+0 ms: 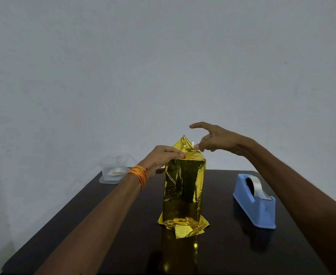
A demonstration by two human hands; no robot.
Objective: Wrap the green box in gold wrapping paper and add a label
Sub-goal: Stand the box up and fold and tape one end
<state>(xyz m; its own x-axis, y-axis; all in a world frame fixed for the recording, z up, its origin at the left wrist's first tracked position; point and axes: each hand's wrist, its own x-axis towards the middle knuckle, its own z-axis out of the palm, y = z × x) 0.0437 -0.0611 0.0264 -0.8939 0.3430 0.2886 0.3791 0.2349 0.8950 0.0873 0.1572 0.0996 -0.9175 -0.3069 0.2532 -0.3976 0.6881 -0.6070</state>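
A tall box covered in shiny gold wrapping paper point(184, 187) stands upright in the middle of the dark table point(123, 235); no green shows. Loose paper is crumpled at its foot. At its top a paper flap point(183, 144) rises to a point. My left hand point(163, 157) lies against the top left edge and presses the folded paper down with its fingertips. My right hand point(212, 139) hovers at the top right, pinching a small strip of clear tape between thumb and finger, with the index finger stretched out above the flap.
A blue tape dispenser point(255, 201) with a clear tape roll stands to the right of the box. A clear plastic container point(114, 171) with small pale items inside sits at the table's far left corner. A plain wall rises behind.
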